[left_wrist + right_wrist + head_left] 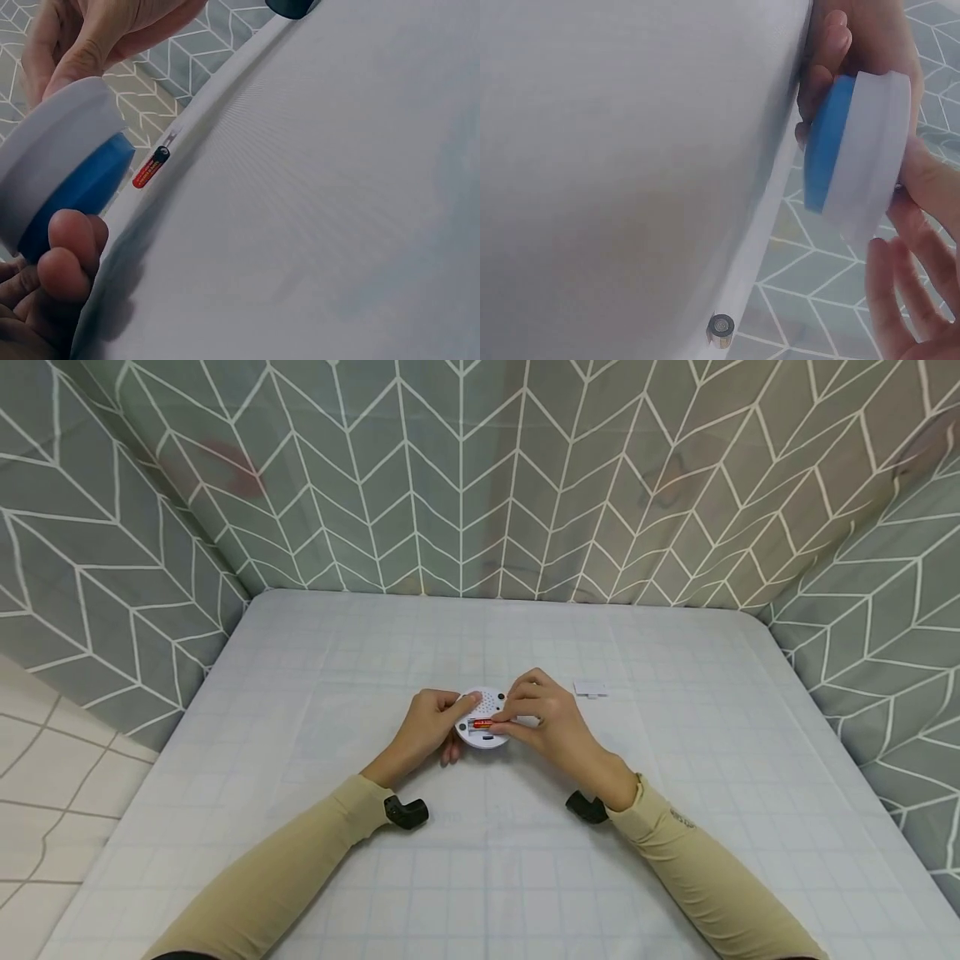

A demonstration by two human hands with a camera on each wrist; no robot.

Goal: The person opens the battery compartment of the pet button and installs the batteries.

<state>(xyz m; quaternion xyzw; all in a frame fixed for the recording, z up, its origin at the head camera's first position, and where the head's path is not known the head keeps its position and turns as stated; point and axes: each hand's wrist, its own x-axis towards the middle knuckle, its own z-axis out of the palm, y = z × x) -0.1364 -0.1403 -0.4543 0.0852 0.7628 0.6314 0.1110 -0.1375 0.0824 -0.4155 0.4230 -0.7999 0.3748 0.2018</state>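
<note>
Near the middle of a white table [420, 893], a round device [489, 702], white above and blue beneath, held between two hands. White face turned up, dotted with small holes; battery slot exposed along the near part.

Left hand [426, 727]: grip closed about the left side of the device, thumb on the white face, fingers curled under the blue part, as the wrist view confirms. Right hand [551, 714]: grip pinching the right end of a red battery [481, 724] between thumb and forefinger; battery lies at the slot. How deep it sits, cannot tell. Remaining fingers loosely bent.

Second battery [151, 167], red with a black end, rests on the table to the device's right; visible from both wrists, out of sight from overhead. Small white piece [591, 689] lies flat beyond the right hand, apart from the device.

Tan sleeves [292, 860] on both arms, a black wrist camera [407, 812] by each cuff. Grey patterned curtain [480, 485] behind; pale tiled floor [75, 768] at left.
</note>
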